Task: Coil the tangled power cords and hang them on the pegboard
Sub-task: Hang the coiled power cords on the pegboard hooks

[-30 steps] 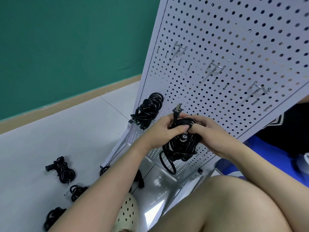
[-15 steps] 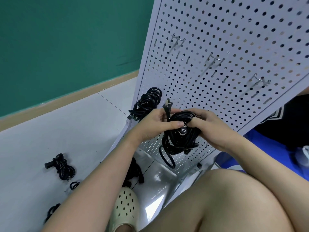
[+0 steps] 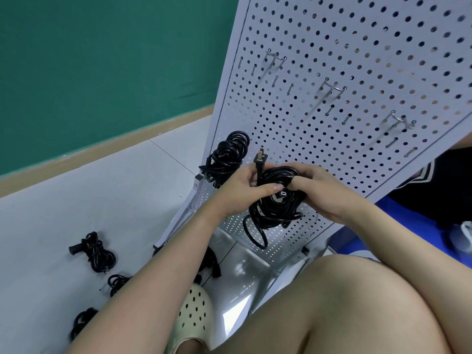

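Observation:
I hold a coiled black power cord (image 3: 274, 208) in front of the lower part of the white pegboard (image 3: 357, 72). My left hand (image 3: 242, 190) grips the coil's left side, thumb across its top, and its plug (image 3: 261, 157) sticks up above my fingers. My right hand (image 3: 327, 192) grips the coil's right side with curled fingers. A loop of cord hangs below the coil. Another coiled black cord (image 3: 226, 157) hangs low on the board's left edge. Several metal hooks (image 3: 332, 86) stand bare higher up.
Several bundled black cords (image 3: 95, 251) lie on the grey floor at the lower left. A cream perforated clog (image 3: 191, 318) and my bare knee (image 3: 344, 302) fill the foreground. A green wall with a wooden skirting is behind. A blue mat (image 3: 413, 226) lies right.
The view shifted slightly; my hands with the coil stay together by the board's lower part. The plug now stands more upright above my left fingers.

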Motion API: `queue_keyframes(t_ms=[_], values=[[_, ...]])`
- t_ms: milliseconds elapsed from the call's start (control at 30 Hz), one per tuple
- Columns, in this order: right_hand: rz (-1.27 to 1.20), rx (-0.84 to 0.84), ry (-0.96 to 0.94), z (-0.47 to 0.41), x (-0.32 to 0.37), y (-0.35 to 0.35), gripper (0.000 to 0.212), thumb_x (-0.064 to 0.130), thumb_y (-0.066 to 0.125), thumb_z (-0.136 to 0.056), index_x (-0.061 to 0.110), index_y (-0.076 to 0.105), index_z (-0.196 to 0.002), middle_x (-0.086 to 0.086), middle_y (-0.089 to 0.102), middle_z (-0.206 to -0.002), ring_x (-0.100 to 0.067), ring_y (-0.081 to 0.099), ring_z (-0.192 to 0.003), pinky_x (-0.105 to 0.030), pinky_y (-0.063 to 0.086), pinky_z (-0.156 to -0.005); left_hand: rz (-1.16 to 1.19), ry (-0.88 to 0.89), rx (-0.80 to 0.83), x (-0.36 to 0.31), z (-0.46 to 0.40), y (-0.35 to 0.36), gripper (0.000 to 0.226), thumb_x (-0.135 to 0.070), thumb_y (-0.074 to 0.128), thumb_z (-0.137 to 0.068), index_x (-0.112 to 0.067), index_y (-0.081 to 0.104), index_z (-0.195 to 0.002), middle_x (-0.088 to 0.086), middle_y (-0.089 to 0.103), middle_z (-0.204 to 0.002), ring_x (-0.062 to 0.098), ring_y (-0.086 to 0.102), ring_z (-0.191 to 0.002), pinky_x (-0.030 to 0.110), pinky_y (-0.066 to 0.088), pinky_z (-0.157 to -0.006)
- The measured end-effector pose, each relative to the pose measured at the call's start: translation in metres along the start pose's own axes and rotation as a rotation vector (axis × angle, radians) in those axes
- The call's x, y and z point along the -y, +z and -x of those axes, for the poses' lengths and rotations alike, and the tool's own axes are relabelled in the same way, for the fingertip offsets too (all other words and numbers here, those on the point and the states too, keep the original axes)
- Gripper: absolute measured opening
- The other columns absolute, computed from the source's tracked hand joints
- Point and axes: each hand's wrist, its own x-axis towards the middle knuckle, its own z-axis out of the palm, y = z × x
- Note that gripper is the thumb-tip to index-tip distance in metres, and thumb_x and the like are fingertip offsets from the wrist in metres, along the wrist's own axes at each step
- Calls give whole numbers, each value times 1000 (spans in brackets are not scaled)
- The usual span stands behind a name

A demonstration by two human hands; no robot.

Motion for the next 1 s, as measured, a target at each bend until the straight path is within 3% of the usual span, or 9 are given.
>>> queue_keyframes(t_ms=[200,400,600,733,833,1000], values=[[-2,38,27,-8,8,13,40,-8,47,-97,11,68,-125,-14,77,-107,-30,73,-100,-35,58,-84,95,-25,-17,4,6,-12,53,-8,75,-93,-17,58,-142,1,71,-130,14,69,-118,29,56,-100],[-108,51,51,-10,4,13,44,3,56,-82,7,66,-124,-16,75,-106,-29,72,-96,-36,58,-83,87,-59,84,2,6,-23,55,3,67,-94,-14,54,-145,6,70,-132,17,66,-123,24,53,-99],[-105,64,13,-5,5,18,41,-13,46,-94,10,70,-117,-13,76,-116,-31,73,-104,-35,60,-87,-12,-51,117,-3,0,-28,53,11,64,-89,-13,60,-136,14,72,-125,31,67,-120,43,53,-107],[-117,2,8,-6,2,18,38,-11,52,-90,11,72,-114,-23,74,-112,-33,72,-96,-35,60,-81,-140,-36,131,-10,-3,-25,55,12,64,-83,-17,61,-130,5,73,-122,22,71,-111,36,56,-101],[-161,6,34,-8,0,17,41,4,60,-77,10,72,-116,-22,74,-111,-31,72,-92,-33,59,-76,-164,-21,122,-12,-2,-24,53,13,65,-84,-17,63,-128,5,74,-120,25,70,-111,34,56,-100],[-156,21,35,-11,-3,15,50,7,58,-75,7,71,-124,-26,71,-120,-42,69,-106,-41,60,-89,-137,10,89,-10,-2,-23,49,14,64,-86,-13,64,-127,10,75,-117,25,71,-111,27,56,-97]])
